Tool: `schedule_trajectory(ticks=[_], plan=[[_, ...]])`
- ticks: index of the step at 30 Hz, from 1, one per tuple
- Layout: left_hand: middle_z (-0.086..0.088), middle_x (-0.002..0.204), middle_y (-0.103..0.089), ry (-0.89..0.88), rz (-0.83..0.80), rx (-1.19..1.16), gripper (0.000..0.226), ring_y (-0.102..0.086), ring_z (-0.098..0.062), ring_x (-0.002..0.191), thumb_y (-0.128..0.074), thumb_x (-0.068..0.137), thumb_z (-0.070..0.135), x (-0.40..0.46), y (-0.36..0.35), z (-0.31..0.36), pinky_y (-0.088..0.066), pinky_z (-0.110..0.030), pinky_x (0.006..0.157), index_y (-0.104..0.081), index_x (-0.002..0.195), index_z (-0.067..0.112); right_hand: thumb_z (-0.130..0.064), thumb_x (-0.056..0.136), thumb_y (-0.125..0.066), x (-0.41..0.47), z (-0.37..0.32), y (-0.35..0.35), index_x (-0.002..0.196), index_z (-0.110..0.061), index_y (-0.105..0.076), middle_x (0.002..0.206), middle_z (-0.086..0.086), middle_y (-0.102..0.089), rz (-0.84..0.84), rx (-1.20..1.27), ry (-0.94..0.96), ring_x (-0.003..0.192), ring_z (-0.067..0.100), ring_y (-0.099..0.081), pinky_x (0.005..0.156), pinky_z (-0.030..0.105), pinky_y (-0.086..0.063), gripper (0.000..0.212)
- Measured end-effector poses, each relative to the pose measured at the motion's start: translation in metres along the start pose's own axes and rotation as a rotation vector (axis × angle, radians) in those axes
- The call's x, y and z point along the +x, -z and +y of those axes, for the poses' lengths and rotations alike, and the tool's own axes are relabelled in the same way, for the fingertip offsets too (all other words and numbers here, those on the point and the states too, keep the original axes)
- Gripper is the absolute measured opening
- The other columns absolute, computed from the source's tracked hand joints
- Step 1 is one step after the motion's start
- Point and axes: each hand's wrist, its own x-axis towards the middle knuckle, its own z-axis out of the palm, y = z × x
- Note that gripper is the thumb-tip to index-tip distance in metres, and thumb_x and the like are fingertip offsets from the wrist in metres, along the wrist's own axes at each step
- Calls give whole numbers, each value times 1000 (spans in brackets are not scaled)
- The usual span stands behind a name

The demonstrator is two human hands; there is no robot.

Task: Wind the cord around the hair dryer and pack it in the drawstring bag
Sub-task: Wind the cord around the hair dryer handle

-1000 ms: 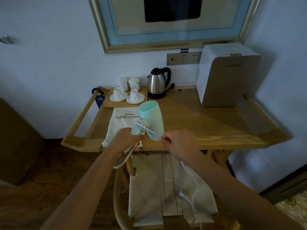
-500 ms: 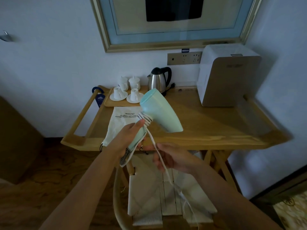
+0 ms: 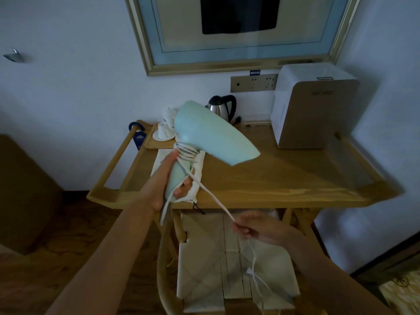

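My left hand [image 3: 159, 185] grips the handle of the mint-green hair dryer [image 3: 213, 135], held up over the left part of the wooden table [image 3: 284, 178], nozzle pointing right. Several turns of the white cord [image 3: 209, 196] wrap the top of the handle. From there the cord runs taut down and right to my right hand [image 3: 254, 228], which pinches it below the table's front edge. The rest of the cord hangs down over the chair. The white drawstring bag [image 3: 197, 178] lies flat on the table behind the dryer handle, mostly hidden.
A kettle [image 3: 222, 108] and a tray with white cups [image 3: 163, 130] stand at the back left. A white box appliance [image 3: 313, 108] sits at the back right. A woven-seat chair [image 3: 229, 258] stands under the table's front edge. Wall sockets [image 3: 254, 83] are above the table.
The dryer has been raised and turned so its nozzle points further right. My right hand has moved down and right, pulling the cord taut. More cord turns lie around the handle.
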Motion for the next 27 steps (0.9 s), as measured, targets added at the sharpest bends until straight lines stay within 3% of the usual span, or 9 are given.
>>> schedule_trajectory(ticks=[3,5,7,9,12,16,19,23,27], plan=[[-6,51,-56,54,-96,135,53,-46,-11,32,-60,73,64,-10,5,8,-38,-16,32,-65,72,11,-28,88,-57,-5,-1,8,75,-17,-67,62,-1,-46,136,-125,-78,57,13,-37,57,25,-31,20],[-4,51,-63,132,-120,432,54,-54,-10,37,-68,57,72,-18,0,14,-44,-17,35,-69,67,19,-12,89,-57,-3,-14,13,74,-25,-68,73,9,-59,321,-281,-72,61,17,-47,57,25,-39,23],[6,61,-71,170,-201,817,48,-62,-5,46,-70,57,67,-24,-10,20,-48,-16,41,-66,77,24,-3,89,-54,1,-34,16,71,-32,-64,75,0,-68,456,-341,-40,60,4,-61,56,16,-49,35],[13,68,-71,250,-316,1056,30,-63,-1,50,-70,71,50,-25,-22,15,-46,-12,45,-64,85,24,-8,90,-54,5,-53,17,68,-29,-60,56,-11,-64,499,-449,-41,46,-6,-57,47,12,-45,31],[6,64,-67,395,-361,1220,33,-59,-4,48,-71,74,49,-25,-30,-9,-44,-14,46,-67,88,19,-32,88,-57,14,-71,19,69,-25,-65,54,-6,-51,570,-654,-70,44,7,-41,47,20,-35,22],[-2,68,-69,479,-293,1435,40,-55,-9,46,-71,66,60,-22,-15,-40,-42,-15,43,-65,84,25,-38,84,-61,17,-82,11,71,-24,-69,56,-5,-50,661,-606,-33,47,8,-38,47,19,-33,21],[1,68,-68,472,-217,1527,37,-53,-4,42,-74,61,58,-19,2,-57,-44,-18,43,-61,79,28,-36,84,-61,16,-92,-6,71,-24,-69,57,-7,-53,623,-686,41,48,5,-40,48,18,-33,20],[5,75,-66,420,-1,1682,50,-64,-10,61,-73,60,58,-6,14,-67,-57,-27,56,-62,87,17,-32,85,-61,17,-104,-30,77,-16,-71,59,-5,-56,586,-762,175,47,0,-44,46,11,-33,21],[4,70,-61,252,290,1581,48,-59,-6,61,-73,63,59,10,12,-66,-44,-21,50,-59,80,17,-32,84,-63,20,-123,-35,75,-17,-70,58,-8,-56,678,-738,269,48,-2,-46,48,9,-35,19]])
